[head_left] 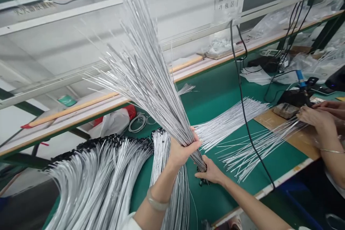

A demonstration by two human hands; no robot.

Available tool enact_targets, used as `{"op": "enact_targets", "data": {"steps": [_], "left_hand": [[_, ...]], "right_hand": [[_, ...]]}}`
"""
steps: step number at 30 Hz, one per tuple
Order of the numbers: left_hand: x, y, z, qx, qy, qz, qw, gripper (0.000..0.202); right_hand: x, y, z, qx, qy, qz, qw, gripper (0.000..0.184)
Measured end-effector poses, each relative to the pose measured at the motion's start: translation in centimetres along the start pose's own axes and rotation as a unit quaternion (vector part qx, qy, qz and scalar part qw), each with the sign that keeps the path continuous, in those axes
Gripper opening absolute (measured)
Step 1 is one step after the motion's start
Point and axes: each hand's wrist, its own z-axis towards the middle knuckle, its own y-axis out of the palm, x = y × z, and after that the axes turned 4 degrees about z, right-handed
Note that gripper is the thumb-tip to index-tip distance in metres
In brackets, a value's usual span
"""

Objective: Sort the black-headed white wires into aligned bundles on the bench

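Note:
A thick bundle of thin grey-white wires (159,90) stands tilted above the bench, its loose ends fanned out at the upper left. My left hand (183,151), with a bangle on its wrist, is wrapped round the lower part of the bundle. Close to the bottom, my right hand (211,170) grips the same wires just above their black ends (203,181). Below my left arm lies another bunch of wires (161,151) with black tips. Further left, large bunches of wires (107,172) hang curved over the bench edge, black ends together.
A spread of white wires (231,120) lies on the green bench (212,95). At the right, a co-worker's hands (315,116) hold wires beside a blue-handled tool (301,78). A black cable (244,111) hangs across the bench front. A shelf (81,116) runs behind.

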Motion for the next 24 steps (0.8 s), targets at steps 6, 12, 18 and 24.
{"op": "enact_targets", "data": {"steps": [6,12,18,24], "left_hand": [[0.2,0.6,0.7,0.114,0.024,0.004,0.993,0.014],[0.1,0.2,1.9,0.219,0.042,-0.016,0.975,0.012],[-0.4,-0.1,1.9,0.237,0.063,0.043,0.969,0.012],[-0.5,0.3,1.6,0.208,0.072,0.100,0.970,0.009]], "right_hand": [[-0.8,-0.4,0.2,-0.024,-0.003,0.021,0.999,0.034],[-0.8,-1.5,0.7,-0.062,-0.030,0.063,0.996,0.061],[0.7,-2.0,0.8,-0.099,0.000,0.063,0.993,0.107],[2.0,-1.3,1.5,-0.062,-0.032,0.046,0.997,0.102]]}}
